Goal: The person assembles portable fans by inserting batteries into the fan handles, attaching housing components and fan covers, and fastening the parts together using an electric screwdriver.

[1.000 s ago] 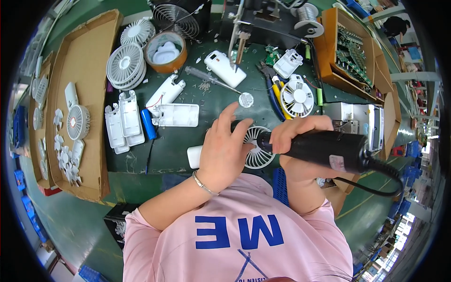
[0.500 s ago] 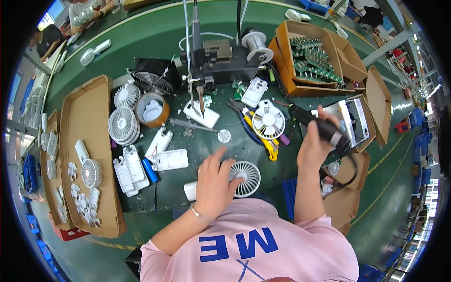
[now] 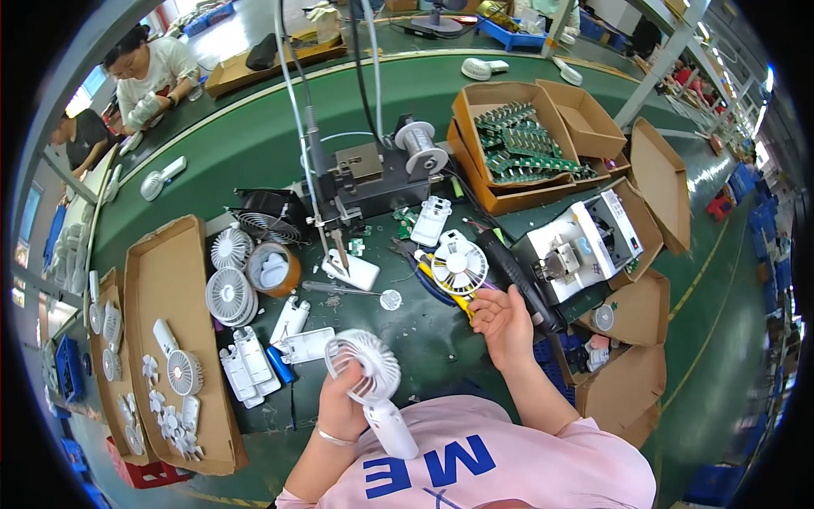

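My left hand (image 3: pixel 341 405) grips a white handheld fan (image 3: pixel 365 366) by its round head, lifted above the front of the bench with the handle slanting down toward my shirt. My right hand (image 3: pixel 504 326) is open, palm up with loosely bent fingers, and looks to hold nothing. Just beyond its fingertips lies a white round fan head (image 3: pixel 459 265) on top of a yellow cutter (image 3: pixel 465 307) and pliers (image 3: pixel 410 251). The black electric screwdriver (image 3: pixel 514 276) rests on the bench right of that fan head.
A soldering stand (image 3: pixel 365 191) with a solder spool (image 3: pixel 420 148) stands at the back. Right of it are a box of green circuit boards (image 3: pixel 526 140) and a white machine (image 3: pixel 577 250). At left lie fan grilles (image 3: pixel 229 297), white shells (image 3: pixel 248 369) and a cardboard tray (image 3: pixel 174 271).
My left hand has picked the fan up off the bench. My right hand has put down the black electric screwdriver and moved left, near the fan head. The whole view has shifted.
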### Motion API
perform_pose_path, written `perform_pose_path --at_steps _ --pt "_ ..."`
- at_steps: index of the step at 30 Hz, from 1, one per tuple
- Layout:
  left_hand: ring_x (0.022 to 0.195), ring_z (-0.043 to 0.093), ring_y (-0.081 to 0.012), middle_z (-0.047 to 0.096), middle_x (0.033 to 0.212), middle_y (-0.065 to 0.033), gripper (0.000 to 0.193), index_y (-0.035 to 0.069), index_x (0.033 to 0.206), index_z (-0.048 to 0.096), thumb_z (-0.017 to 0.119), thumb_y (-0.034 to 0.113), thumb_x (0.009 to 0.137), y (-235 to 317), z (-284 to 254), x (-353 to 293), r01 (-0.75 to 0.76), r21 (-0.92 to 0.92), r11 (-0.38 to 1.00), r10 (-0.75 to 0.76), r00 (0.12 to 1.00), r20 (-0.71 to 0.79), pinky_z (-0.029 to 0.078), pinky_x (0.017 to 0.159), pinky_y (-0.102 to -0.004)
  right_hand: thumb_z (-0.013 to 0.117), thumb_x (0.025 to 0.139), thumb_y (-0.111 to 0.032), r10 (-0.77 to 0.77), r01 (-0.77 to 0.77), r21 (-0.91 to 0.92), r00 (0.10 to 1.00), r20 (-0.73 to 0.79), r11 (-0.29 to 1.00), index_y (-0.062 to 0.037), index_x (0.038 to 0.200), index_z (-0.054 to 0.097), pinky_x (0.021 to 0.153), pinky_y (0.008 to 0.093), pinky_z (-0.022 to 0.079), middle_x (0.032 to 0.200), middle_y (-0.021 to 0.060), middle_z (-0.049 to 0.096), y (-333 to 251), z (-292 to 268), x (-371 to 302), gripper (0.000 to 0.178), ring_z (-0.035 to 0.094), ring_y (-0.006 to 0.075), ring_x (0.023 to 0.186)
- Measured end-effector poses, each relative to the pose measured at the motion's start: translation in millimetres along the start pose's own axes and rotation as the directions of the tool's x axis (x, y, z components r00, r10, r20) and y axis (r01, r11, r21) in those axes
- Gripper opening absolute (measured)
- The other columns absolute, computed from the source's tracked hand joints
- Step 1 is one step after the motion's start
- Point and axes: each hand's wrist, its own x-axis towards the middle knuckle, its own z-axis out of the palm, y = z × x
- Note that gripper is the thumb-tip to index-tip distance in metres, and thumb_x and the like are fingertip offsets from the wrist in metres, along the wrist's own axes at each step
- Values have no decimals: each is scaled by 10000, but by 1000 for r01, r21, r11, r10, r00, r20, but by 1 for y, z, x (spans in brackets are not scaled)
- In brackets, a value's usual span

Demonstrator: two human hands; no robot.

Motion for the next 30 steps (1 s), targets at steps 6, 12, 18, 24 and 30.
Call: perform_pose_path --at_steps 6,12,18,24,30 --pt "1055 605 -303 592 1153 -193 379 1 1219 484 511 241 927 -8 3 -5 320 -40 947 -318 947 41 560 796 -399 647 776 -24 -578 639 -769 617 534 -28 -16 1042 606 726 336 466 945 121 537 -20 55 17 269 553 253 836" --pt "959 628 -251 592 1106 -143 312 13 1201 446 442 202 954 -12 7 -6 152 182 972 -135 985 -106 553 792 -441 654 739 -23 -356 503 -850 773 525 -159 -44 1024 619 764 406 465 919 144 536 -31 60 34 288 556 327 871" --pt "919 627 -207 592 1071 -111 361 26 1184 447 346 323 1006 -11 5 -1 41 206 978 -16 992 -121 546 791 -384 664 725 -13 -316 739 -673 646 695 31 -40 1049 613 649 299 498 911 118 561 -17 80 -12 329 592 240 759" --pt "905 530 -90 552 1065 -59 347 42 1194 436 453 318 983 -22 1 -3 1 521 854 85 986 -142 467 762 -244 649 703 24 -76 803 -593 596 799 63 -19 1042 604 665 336 512 949 125 528 33 83 -43 344 589 270 790" --pt "899 566 -105 611 1004 -48 325 16 1160 492 626 54 866 -17 9 -6 -209 486 849 288 953 -92 469 789 -247 692 738 -40 -313 861 -489 506 804 137 -28 1100 573 683 338 498 1000 134 479 32 81 -48 381 558 264 843"
